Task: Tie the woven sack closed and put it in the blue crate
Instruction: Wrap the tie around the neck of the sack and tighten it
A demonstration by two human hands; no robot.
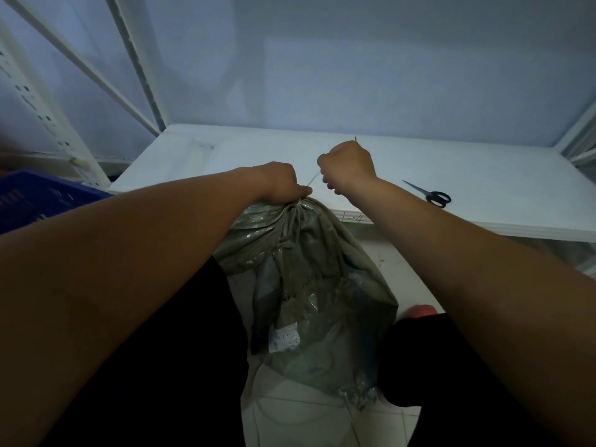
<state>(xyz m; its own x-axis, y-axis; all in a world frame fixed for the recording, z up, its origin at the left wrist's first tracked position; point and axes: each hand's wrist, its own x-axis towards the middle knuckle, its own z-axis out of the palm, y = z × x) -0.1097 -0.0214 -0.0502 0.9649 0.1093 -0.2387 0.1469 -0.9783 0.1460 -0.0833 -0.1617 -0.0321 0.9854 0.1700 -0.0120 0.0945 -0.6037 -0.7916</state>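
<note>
A grey-green woven sack (309,285) hangs between my legs, its neck bunched together at the top. My left hand (280,183) grips that gathered neck. My right hand (348,166) is a closed fist just right of it, holding a thin string (312,180) that runs taut from the neck up to the fist; a short end sticks out above the knuckles. A white label is stuck low on the sack. The blue crate (38,198) shows at the left edge, partly hidden behind my left arm.
A white shelf board (483,175) lies in front of me with black-handled scissors (429,193) on its right part. White metal rack posts (58,130) stand at the left and far right. Pale floor tiles (296,421) show below the sack.
</note>
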